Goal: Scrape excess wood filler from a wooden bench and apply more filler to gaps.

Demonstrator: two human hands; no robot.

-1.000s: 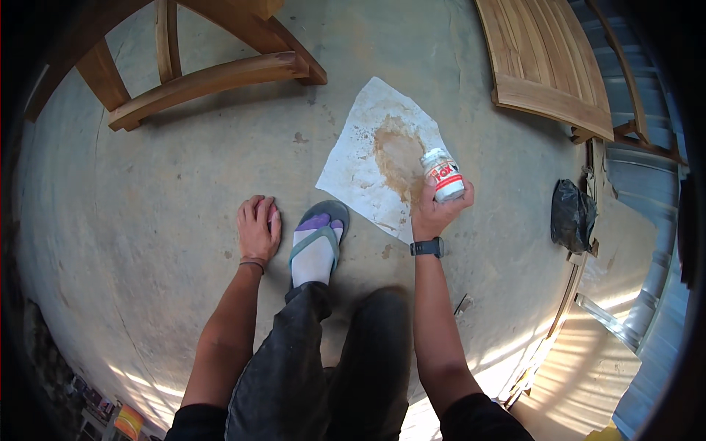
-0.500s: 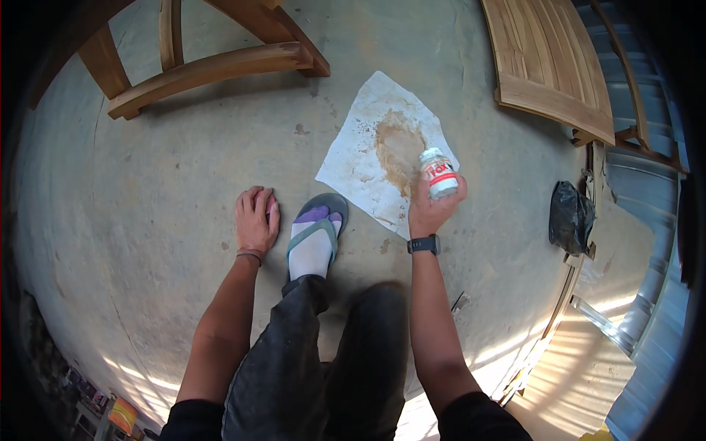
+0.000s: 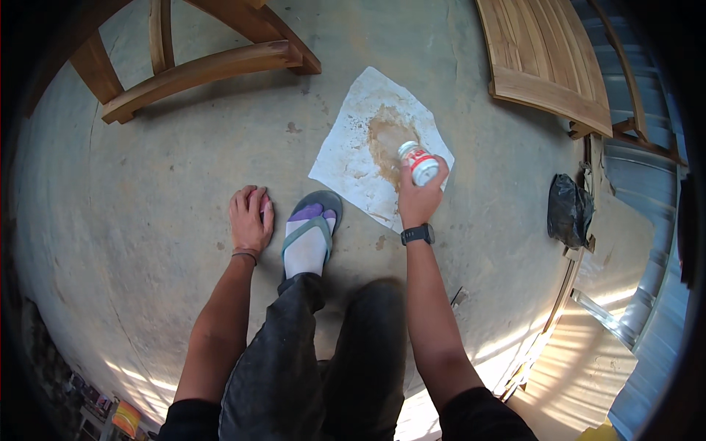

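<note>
My right hand [image 3: 421, 200] is wrapped round a white glue bottle [image 3: 418, 162] with a red-marked label. The bottle is tilted, its neck end toward the pile of brown powder [image 3: 388, 140], which looks like sawdust with a paler middle. That pile lies on a creased white sheet [image 3: 346, 163] on the floor. Left of my sandalled foot [image 3: 305, 246], my left hand [image 3: 250, 220] rests low at the floor, fingers curled over a small pink thing [image 3: 265, 204]; most of it is hidden, so its kind cannot be made out.
A wooden frame with legs [image 3: 202, 81] stands at the far left. At the far right is a slatted wooden panel [image 3: 548, 66]. A black plastic bag [image 3: 570, 211] sits by the right edge of the concrete floor [image 3: 169, 158], near a board [image 3: 581, 360].
My right hand has shifted left with the glue bottle and tipped its neck further toward the powder. My left hand still lies by my foot; the whole view has shifted slightly.
</note>
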